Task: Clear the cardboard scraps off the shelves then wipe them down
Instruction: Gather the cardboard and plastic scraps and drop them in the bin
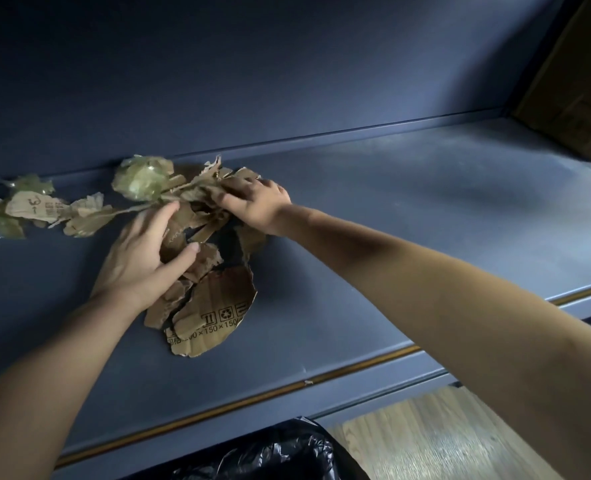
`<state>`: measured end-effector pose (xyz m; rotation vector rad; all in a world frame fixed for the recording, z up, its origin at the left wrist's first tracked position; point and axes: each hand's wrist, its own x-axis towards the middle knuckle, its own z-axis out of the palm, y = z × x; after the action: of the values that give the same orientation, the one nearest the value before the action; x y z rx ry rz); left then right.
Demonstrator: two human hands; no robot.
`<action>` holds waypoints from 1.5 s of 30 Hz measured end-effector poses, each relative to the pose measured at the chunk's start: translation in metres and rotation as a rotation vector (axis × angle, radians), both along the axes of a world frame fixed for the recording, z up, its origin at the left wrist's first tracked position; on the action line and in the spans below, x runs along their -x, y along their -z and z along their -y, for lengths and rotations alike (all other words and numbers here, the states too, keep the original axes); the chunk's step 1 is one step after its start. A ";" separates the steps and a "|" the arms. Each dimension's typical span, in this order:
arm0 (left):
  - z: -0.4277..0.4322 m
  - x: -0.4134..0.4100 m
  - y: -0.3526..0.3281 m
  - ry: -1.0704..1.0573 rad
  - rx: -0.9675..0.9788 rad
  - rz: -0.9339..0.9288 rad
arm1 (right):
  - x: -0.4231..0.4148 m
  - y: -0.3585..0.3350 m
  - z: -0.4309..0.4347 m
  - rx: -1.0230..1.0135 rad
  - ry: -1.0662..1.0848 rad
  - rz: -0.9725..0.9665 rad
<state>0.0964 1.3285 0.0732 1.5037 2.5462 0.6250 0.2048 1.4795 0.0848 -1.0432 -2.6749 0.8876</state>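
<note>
Cardboard scraps (204,299) heaped mid-shelf, left of centre, largest printed piece nearest front edge. More torn bits and crumpled tape wads (141,178) trail left along back wall.

Left hand (141,254) on near-left of heap, thumb and curled fingers pinching scraps. Right hand (257,206) at far side, fingers curled into scraps.

Brown box (571,81) blocks far-right corner. Shelf (408,220) bare and dusty to right of heap, open room there. Black bin bag (269,455) below front edge; wooden floor (443,438) at its right.
</note>
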 end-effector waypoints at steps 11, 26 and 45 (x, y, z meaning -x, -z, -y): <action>0.031 -0.019 -0.004 -0.242 -0.509 0.364 | 0.010 0.001 0.032 -0.035 -0.100 0.022; 0.057 -0.057 -0.002 -0.111 0.183 0.120 | 0.038 -0.006 0.027 0.011 -0.106 0.080; 0.009 -0.031 0.002 -0.229 -0.119 0.106 | -0.002 -0.016 0.048 0.837 -0.042 -0.328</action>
<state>0.1274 1.3196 0.0707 1.1822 2.6611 0.8746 0.2070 1.4316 0.1008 -0.8327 -2.0526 2.0664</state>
